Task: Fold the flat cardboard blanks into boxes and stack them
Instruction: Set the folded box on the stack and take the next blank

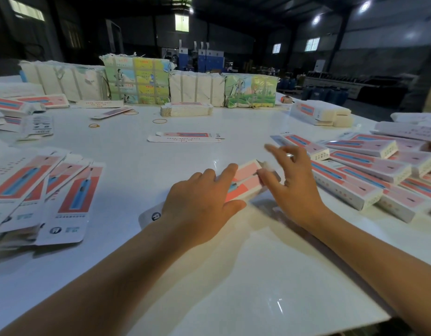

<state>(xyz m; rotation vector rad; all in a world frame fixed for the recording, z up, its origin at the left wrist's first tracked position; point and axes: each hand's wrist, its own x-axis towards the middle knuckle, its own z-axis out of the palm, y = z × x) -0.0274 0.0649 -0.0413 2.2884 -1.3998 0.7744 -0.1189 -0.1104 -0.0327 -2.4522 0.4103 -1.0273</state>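
A: Left hand (200, 202) first. What's it doing?

B: Your left hand lies over the near end of the box in progress (246, 181), fingers stretched along its top, thumb out to the right beside it. Flat press, not a curl round it.

A: And the right?

B: Your right hand (294, 180) is at the box's far end, fingers spread and fairly straight, index lifted. It's blurred, and a small white end flap (266, 166) sits right at the thumb. Can't tell if you pinch it or only touch it.

A: Where's the box?

B: Between your two hands, on the white table (209, 275), angled away to your right. Its white end with a round logo pokes out from under your left wrist.

A: Rest, quick.

B: Left of your left hand: a fanned pile of flat blanks (40, 190). Right of your right hand: rows of folded boxes (369, 170), lying touching and overlapping. Beyond both hands, one single flat blank (185, 137) alone on the table. Further out, rubber bands (160, 121) and strapped bundles of printed cardboard (137, 81).
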